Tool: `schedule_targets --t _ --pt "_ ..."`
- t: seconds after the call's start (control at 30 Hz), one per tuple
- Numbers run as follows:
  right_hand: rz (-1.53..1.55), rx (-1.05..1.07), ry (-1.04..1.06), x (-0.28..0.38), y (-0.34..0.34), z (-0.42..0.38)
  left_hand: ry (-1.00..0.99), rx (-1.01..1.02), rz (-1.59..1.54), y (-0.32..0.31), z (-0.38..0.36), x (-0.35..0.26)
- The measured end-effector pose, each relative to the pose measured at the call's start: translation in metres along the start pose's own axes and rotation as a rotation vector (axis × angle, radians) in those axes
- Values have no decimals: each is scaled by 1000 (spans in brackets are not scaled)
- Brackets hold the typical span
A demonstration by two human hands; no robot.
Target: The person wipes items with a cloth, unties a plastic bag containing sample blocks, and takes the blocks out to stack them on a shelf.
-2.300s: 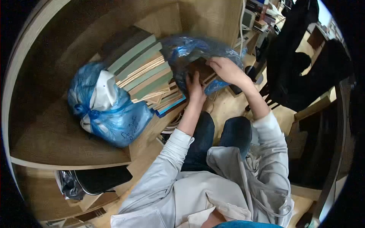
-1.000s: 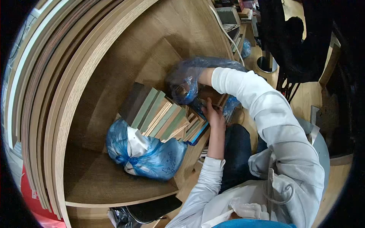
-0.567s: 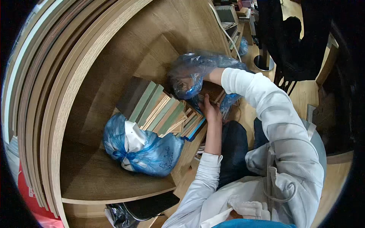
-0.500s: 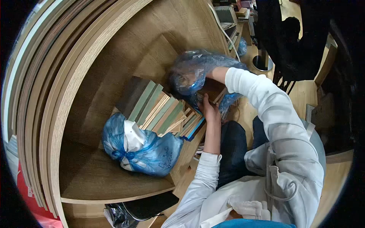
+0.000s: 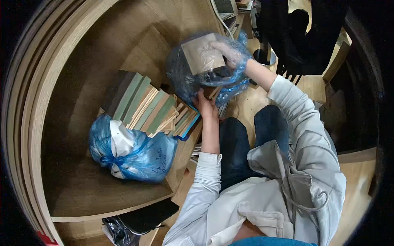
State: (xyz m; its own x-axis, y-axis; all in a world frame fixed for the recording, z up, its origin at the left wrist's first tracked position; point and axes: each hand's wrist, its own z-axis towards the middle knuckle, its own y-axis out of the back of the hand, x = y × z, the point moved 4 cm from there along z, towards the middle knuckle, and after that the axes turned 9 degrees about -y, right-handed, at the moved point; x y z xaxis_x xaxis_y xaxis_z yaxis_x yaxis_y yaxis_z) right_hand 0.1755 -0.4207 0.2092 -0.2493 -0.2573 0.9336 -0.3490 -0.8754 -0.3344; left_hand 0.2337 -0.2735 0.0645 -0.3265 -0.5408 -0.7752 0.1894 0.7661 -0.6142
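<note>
A thin blue see-through plastic bag is held up over the shelf, with a beige box-like object inside it. My right hand reaches into the bag, its fingers closed on the right side of this object. Under the bag, my left hand is closed on the lower plastic, its thumb pointing up and its other fingers partly hidden. Just left of it stands a row of books with green, tan and brown spines or edges. A knotted blue bag with handwriting on it lies in front of the row.
The curved wooden shelf edge rises on the left. Below the shelf board are a black case and a dark plastic bag. Dark garments hang at the upper right. More books stand at the back.
My right hand has turned and lifted inside the bag, bringing the beige object into sight. The bag has opened out around it. The whole view has shifted, so the shelf contents appear further left.
</note>
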Motion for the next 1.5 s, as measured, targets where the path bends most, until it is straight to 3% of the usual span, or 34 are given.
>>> schedule_targets --t 0.1,0.17,0.2,0.27,0.3,0.33,0.37,0.4,0.43,0.47,0.57,0.63,0.73,0.8,0.83,0.97,1.07,1.1,1.2,1.23,1.33,1.37,1.43,1.47,1.5 --pt "112 -138 -78 16 24 -39 -14 95 -17 -4 -14 -8" --pt "-135 -123 132 32 53 -67 -12 152 -28 -13 -27 -18" --pt "-141 -137 126 32 73 -83 30 213 82 -18 -38 -27" --pt "-815 -164 617 44 99 -129 116 335 301 -19 -57 -35" --pt "-509 -241 292 44 120 -143 135 336 297 -13 -60 -32" --pt "-198 -311 -21 46 135 -161 194 488 370 -13 -64 -25" --pt "-204 -317 -32 52 139 -181 251 639 443 -11 -70 -18" --pt "2 -399 -187 50 147 -200 303 787 516 -11 -77 -13" --pt "210 -479 -336 45 155 -216 309 786 511 -13 -81 -11" --pt "208 -491 -339 39 169 -231 315 860 448 -21 -90 -11" --pt "-734 -285 -182 21 202 -280 364 1046 298 -53 -116 3" --pt "-195 -606 -362 23 158 -300 387 991 58 -78 -118 16" --pt "-371 -681 -429 -9 170 -335 481 903 -85 -108 -125 34" --pt "-419 -384 -523 -1 134 -330 600 769 -105 -120 -126 47" --pt "-415 -391 -527 -3 134 -336 609 769 -102 -124 -121 59" --pt "-342 -396 -300 -11 136 -355 726 721 -74 -118 -109 108" --pt "135 -494 -80 -16 133 -373 908 508 -43 -96 -114 123" --pt "130 -519 -83 -24 136 -378 933 515 -44 -88 -114 127" --pt "621 -1018 47 -59 159 -401 1012 588 -140 -72 -116 133" --pt "613 -1035 50 -58 157 -403 1061 629 -205 -69 -116 129" --pt "798 -756 178 -56 145 -380 1114 695 -334 -64 -116 109" --pt "802 -735 160 -54 143 -376 1136 806 -415 -63 -119 100" --pt "643 -958 144 -48 144 -373 1119 1022 -559 -62 -118 68" --pt "664 -895 107 -49 142 -366 1052 995 -544 -62 -115 52" --pt "329 -954 78 -45 143 -369 847 813 -379 -63 -108 40"
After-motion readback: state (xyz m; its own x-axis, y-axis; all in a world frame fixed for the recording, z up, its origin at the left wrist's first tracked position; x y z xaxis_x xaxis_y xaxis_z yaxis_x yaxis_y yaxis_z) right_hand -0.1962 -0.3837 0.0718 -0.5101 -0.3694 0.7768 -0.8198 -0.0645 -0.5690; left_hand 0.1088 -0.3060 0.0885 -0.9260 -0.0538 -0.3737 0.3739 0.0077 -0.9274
